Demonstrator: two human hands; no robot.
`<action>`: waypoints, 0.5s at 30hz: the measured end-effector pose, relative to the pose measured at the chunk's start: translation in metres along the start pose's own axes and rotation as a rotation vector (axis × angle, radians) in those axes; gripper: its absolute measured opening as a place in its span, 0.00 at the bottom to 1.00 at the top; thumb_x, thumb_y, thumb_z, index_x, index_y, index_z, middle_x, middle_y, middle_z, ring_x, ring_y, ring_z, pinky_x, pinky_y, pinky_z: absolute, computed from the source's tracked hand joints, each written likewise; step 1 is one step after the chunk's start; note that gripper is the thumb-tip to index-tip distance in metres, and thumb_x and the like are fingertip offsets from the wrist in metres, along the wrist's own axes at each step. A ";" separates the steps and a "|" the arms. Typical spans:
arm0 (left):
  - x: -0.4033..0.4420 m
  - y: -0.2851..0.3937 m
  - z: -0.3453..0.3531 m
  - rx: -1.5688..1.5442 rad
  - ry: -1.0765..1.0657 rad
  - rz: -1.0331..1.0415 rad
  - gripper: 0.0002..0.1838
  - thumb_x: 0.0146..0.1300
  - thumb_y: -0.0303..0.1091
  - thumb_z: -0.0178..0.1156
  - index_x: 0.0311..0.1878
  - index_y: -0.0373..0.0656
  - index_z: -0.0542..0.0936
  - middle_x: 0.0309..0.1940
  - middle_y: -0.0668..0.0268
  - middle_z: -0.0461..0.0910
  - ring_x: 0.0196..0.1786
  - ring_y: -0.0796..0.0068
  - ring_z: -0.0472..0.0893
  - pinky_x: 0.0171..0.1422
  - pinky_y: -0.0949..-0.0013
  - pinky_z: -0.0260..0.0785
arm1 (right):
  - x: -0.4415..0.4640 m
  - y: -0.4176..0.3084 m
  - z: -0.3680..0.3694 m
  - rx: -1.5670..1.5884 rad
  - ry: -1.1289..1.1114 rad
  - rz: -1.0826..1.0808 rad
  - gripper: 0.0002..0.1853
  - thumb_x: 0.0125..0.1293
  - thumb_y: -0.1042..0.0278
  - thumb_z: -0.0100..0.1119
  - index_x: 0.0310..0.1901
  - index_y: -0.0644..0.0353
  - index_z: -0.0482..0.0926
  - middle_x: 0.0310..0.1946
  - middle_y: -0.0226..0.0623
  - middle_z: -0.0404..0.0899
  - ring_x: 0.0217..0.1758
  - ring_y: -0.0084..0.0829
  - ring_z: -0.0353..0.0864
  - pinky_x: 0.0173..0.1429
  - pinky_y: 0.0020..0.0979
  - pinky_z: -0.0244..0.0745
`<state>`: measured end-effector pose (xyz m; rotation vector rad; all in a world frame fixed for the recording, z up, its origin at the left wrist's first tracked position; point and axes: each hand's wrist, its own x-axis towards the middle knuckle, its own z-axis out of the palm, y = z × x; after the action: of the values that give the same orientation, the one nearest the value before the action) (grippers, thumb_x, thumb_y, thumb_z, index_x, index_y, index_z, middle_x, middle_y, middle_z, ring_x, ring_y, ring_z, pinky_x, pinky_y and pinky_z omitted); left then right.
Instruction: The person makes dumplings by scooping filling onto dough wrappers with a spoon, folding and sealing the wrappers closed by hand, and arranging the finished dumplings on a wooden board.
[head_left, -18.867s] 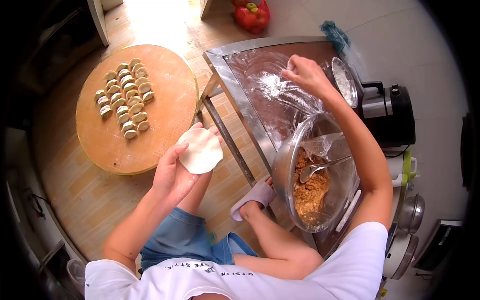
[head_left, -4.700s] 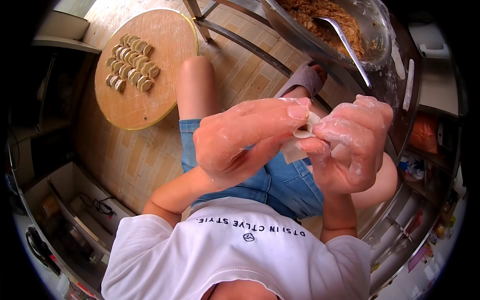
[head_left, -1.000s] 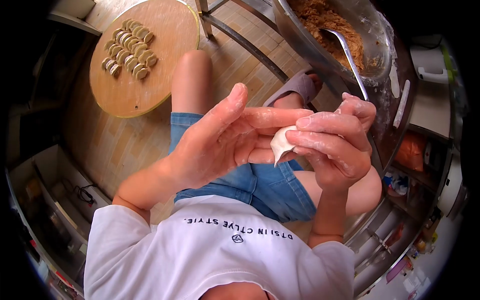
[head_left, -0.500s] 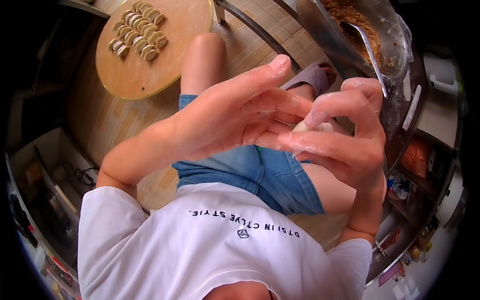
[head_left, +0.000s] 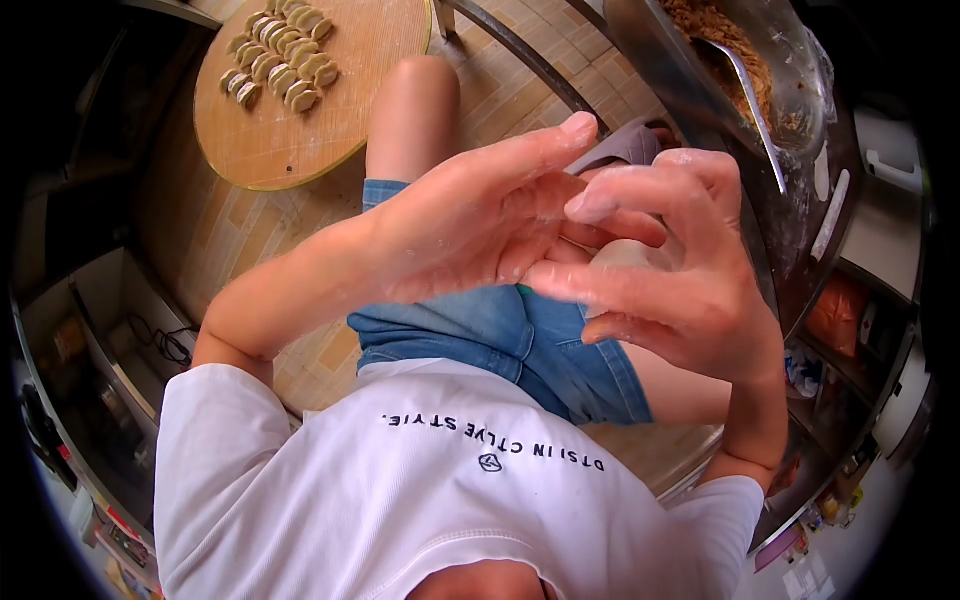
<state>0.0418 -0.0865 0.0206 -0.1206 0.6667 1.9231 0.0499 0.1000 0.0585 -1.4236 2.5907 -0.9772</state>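
Pale folded dough dumplings (head_left: 266, 66) sit on a round tan wooden surface (head_left: 330, 130) — a wide silvery metal bowl (head_left: 655, 50) on a dark brown surface (head_left: 790, 228).

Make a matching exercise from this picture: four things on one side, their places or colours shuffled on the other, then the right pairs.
Things:
1. Dough piece
2. Minced filling
3. Denim shorts
4. Shaped dumplings

Places and colours:
A. In the metal bowl
B. In rows on the round tabletop
C. Pale, partly hidden by the right hand
D. Blue

Right pairs: 1-C, 2-A, 3-D, 4-B
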 end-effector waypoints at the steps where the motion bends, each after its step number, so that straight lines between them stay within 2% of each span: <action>1: 0.001 -0.001 -0.003 -0.018 -0.047 -0.013 0.42 0.66 0.63 0.28 0.58 0.28 0.66 0.49 0.55 0.75 0.46 0.69 0.78 0.55 0.71 0.69 | 0.001 0.001 -0.002 0.015 0.012 0.019 0.09 0.36 0.67 0.69 0.25 0.48 0.84 0.33 0.21 0.76 0.38 0.32 0.60 0.44 0.31 0.56; 3: 0.002 -0.007 -0.012 -0.055 -0.141 -0.039 0.41 0.66 0.63 0.28 0.58 0.28 0.66 0.49 0.55 0.74 0.46 0.68 0.78 0.55 0.71 0.69 | -0.003 0.007 0.000 0.039 0.028 -0.018 0.10 0.36 0.67 0.69 0.26 0.49 0.84 0.33 0.23 0.77 0.38 0.32 0.61 0.44 0.31 0.56; 6: 0.006 -0.012 -0.017 -0.227 -0.281 0.011 0.38 0.66 0.61 0.33 0.54 0.29 0.69 0.47 0.54 0.75 0.47 0.70 0.77 0.54 0.72 0.70 | -0.005 0.009 0.004 0.051 0.066 -0.025 0.09 0.37 0.67 0.69 0.26 0.50 0.84 0.33 0.24 0.78 0.37 0.32 0.61 0.44 0.32 0.56; 9: 0.003 -0.012 -0.014 -0.289 -0.222 0.010 0.38 0.66 0.61 0.33 0.56 0.30 0.68 0.47 0.53 0.75 0.47 0.68 0.77 0.56 0.71 0.69 | -0.004 0.012 0.004 0.151 0.094 0.058 0.07 0.42 0.65 0.67 0.26 0.53 0.84 0.33 0.24 0.80 0.37 0.32 0.62 0.46 0.34 0.56; 12: 0.003 -0.012 -0.005 -0.219 -0.137 0.014 0.43 0.65 0.64 0.27 0.61 0.28 0.62 0.51 0.51 0.73 0.51 0.60 0.77 0.57 0.67 0.69 | -0.011 0.018 0.005 0.126 0.143 0.072 0.10 0.46 0.61 0.65 0.29 0.55 0.84 0.33 0.27 0.81 0.38 0.32 0.63 0.51 0.35 0.57; 13: 0.006 -0.015 -0.010 -0.272 -0.230 0.034 0.42 0.65 0.63 0.27 0.62 0.29 0.60 0.53 0.50 0.71 0.53 0.58 0.75 0.60 0.65 0.66 | -0.012 0.015 0.007 0.101 0.155 0.109 0.10 0.47 0.60 0.65 0.29 0.55 0.84 0.33 0.27 0.81 0.39 0.32 0.63 0.52 0.35 0.57; 15: 0.006 -0.016 -0.006 -0.278 -0.189 0.045 0.42 0.65 0.63 0.28 0.63 0.29 0.58 0.54 0.51 0.69 0.55 0.59 0.74 0.62 0.64 0.65 | -0.013 0.014 0.015 0.082 0.191 0.189 0.12 0.50 0.57 0.63 0.30 0.56 0.84 0.33 0.27 0.81 0.39 0.31 0.64 0.56 0.37 0.57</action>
<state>0.0515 -0.0803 0.0075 -0.0973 0.2769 2.0326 0.0513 0.1079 0.0359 -1.0927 2.7164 -1.2292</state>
